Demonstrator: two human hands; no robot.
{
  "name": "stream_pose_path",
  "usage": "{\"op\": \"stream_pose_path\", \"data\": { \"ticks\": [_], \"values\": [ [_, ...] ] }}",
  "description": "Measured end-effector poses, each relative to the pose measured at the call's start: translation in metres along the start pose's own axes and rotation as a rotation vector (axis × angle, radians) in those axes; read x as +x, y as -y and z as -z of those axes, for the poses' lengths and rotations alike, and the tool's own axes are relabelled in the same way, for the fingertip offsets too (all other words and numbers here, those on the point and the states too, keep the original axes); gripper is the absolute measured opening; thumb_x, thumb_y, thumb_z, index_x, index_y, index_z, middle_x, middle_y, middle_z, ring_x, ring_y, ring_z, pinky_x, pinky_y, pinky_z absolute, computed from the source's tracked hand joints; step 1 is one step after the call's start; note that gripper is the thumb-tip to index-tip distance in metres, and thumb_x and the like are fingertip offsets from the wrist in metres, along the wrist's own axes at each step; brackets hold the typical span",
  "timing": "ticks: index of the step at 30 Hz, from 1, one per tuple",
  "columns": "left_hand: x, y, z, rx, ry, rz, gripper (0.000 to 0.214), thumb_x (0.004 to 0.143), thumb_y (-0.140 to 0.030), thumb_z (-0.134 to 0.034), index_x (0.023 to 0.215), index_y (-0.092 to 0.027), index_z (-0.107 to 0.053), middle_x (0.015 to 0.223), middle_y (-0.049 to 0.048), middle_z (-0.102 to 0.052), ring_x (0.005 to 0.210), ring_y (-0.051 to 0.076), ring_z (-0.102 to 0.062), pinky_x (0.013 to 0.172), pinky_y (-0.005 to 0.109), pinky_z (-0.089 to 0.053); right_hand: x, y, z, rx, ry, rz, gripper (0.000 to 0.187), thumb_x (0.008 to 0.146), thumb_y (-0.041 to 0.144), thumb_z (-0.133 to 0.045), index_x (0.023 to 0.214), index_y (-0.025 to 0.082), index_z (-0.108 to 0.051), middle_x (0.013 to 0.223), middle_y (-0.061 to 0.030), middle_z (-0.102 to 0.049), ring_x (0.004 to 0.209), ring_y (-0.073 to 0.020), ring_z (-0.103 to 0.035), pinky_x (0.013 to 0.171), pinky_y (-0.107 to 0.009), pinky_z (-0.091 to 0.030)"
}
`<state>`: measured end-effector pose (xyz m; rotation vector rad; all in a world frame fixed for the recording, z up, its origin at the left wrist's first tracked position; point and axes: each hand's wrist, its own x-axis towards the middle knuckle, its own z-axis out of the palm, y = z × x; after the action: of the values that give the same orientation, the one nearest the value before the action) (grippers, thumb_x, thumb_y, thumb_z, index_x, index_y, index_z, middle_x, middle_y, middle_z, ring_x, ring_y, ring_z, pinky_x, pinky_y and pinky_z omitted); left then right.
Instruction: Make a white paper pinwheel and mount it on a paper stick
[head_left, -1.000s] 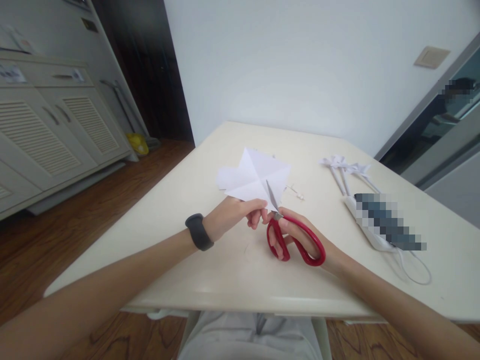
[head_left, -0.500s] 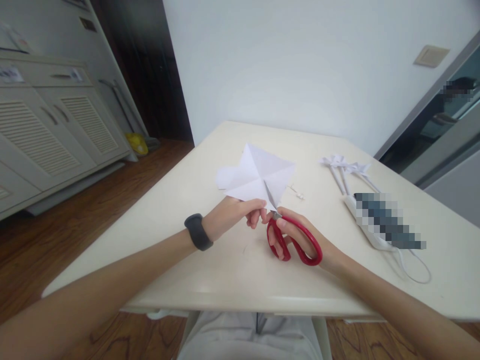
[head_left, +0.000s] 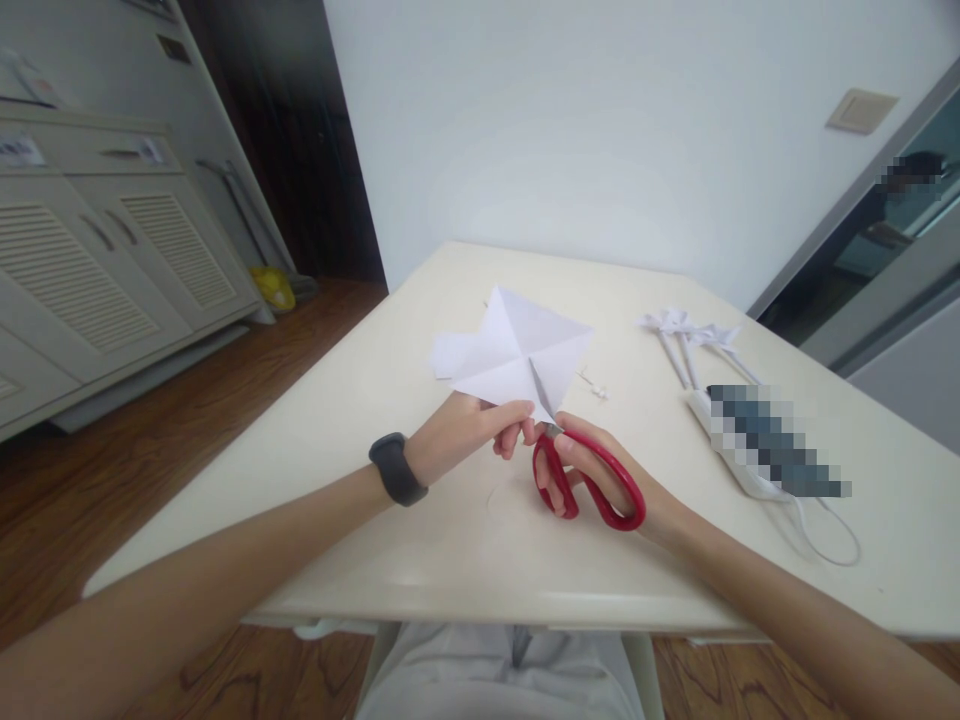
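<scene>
Bare forearms (head_left: 300, 545) and one dark wristband (head_left: 397, 469) showed;
the band, on the left wrist, was broad and plain; the pale grey trousers (head_left: 450, 670) were creased, with a dark strip (head_left: 519, 645) mid-front.

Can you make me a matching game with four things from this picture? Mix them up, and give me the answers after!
Things:
1. scissors
2. paper sheet
3. wristband
4. paper shapes on sticks

Where or what they are like:
A. black
B. lying on the right side of the table
C. with red handles, in the right hand
D. white and creased, held in the left hand

Right pairs: 1-C, 2-D, 3-A, 4-B.
</scene>
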<state>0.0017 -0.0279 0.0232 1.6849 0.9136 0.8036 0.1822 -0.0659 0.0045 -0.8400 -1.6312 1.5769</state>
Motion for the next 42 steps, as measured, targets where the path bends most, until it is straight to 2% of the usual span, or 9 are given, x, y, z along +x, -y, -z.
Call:
{"op": "stream_pose_path", "data": {
  "ticks": [6, 10, 14, 19, 23, 42],
  "values": [
    [0.001, -0.002, 0.0, -0.056, -0.08, -0.076, 0.037, 0.084, -0.027, -0.042, 0.049, -0.016, -0.046, 0.046, -0.0008, -0.047, 0.058, 0.013, -0.051, 0.064, 0.026, -0.044, 0.0, 0.001, -0.001, -0.048, -0.011, 0.005, 0.019, 0.09, 0.037, -0.041, 0.091, 0.018, -0.048, 0.071, 0.0002, -0.056, 0.052, -0.0102, -0.053, 0.051, -0.025, -0.045],
    [0.001, -0.002, 0.001, -0.059, -0.072, -0.07, 0.036, 0.084, -0.024, -0.04, 0.049, -0.016, -0.045, 0.046, -0.0017, -0.046, 0.056, 0.012, -0.05, 0.066, 0.027, -0.044, -0.001, 0.005, -0.001, -0.043, -0.002, 0.003, 0.022, 0.09, 0.038, -0.041, 0.088, 0.017, -0.048, 0.072, -0.0003, -0.057, 0.052, -0.0095, -0.053, 0.051, -0.024, -0.044],
    [0.001, -0.001, 0.001, -0.063, -0.062, -0.044, 0.036, 0.085, -0.025, -0.039, 0.051, -0.016, -0.046, 0.046, -0.0016, -0.046, 0.055, 0.012, -0.049, 0.063, 0.027, -0.044, -0.003, 0.013, -0.001, -0.032, 0.015, -0.031, 0.027, 0.089, 0.039, -0.042, 0.097, 0.015, -0.051, 0.075, -0.0014, -0.059, 0.05, -0.0083, -0.052, 0.046, -0.022, -0.043],
    [0.0, -0.002, 0.001, -0.051, -0.056, -0.032, 0.039, 0.085, -0.026, -0.039, 0.047, -0.017, -0.044, 0.047, -0.0012, -0.046, 0.055, 0.012, -0.049, 0.063, 0.026, -0.043, -0.004, 0.015, -0.001, -0.022, 0.016, -0.053, 0.026, 0.089, 0.032, -0.047, 0.104, 0.012, -0.054, 0.088, -0.0037, -0.06, 0.066, -0.01, -0.058, 0.057, -0.025, -0.05],
    [0.0, -0.004, 0.001, -0.037, -0.055, -0.039, 0.04, 0.085, -0.026, -0.039, 0.046, -0.017, -0.044, 0.047, -0.0014, -0.046, 0.055, 0.013, -0.05, 0.066, 0.027, -0.044, -0.003, 0.013, -0.001, -0.014, 0.013, -0.06, 0.026, 0.089, 0.031, -0.048, 0.107, 0.012, -0.054, 0.094, -0.0052, -0.06, 0.072, -0.0122, -0.06, 0.061, -0.028, -0.052],
    [0.002, -0.002, 0.001, -0.028, -0.076, -0.065, 0.035, 0.085, -0.025, -0.04, 0.051, -0.017, -0.046, 0.045, -0.0031, -0.046, 0.052, 0.012, -0.048, 0.063, 0.026, -0.044, -0.005, 0.019, -0.005, -0.005, -0.002, -0.036, 0.027, 0.09, 0.034, -0.045, 0.102, 0.012, -0.054, 0.08, -0.0014, -0.059, 0.055, -0.0069, -0.054, 0.049, -0.021, -0.047]
  ]
}}
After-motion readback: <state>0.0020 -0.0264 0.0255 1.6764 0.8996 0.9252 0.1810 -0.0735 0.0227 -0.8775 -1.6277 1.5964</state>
